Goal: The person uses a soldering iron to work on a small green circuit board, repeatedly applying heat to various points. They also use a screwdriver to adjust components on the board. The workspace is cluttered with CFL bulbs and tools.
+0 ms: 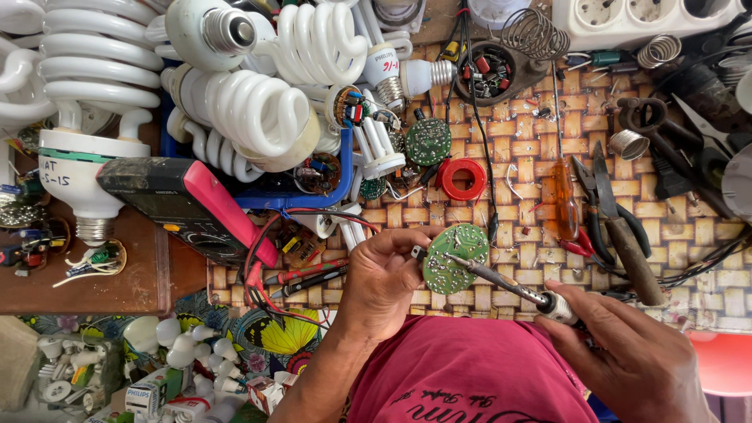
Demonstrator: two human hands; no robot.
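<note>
A woven mat (540, 168) is spread across the bench, a brown wooden board (117, 282) is seen at left, patterned butterfly cloth (274, 333) below.

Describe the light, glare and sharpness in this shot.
Head view: even daylight with soft shadows; mild glare on the white spiral bulbs; left hand, green circuit board and soldering iron are sharp; right hand is slightly soft; edges bend slightly.

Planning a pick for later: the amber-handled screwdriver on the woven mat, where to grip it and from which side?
Grip the screwdriver on its amber handle, the thick lower part, coming straight down from above. It lies flat and near vertical in the picture, thin shaft pointing away. Close across the handle's width: the pliers lie close on its right, while the left side, toward the red tape ring, has bare mat.
</note>
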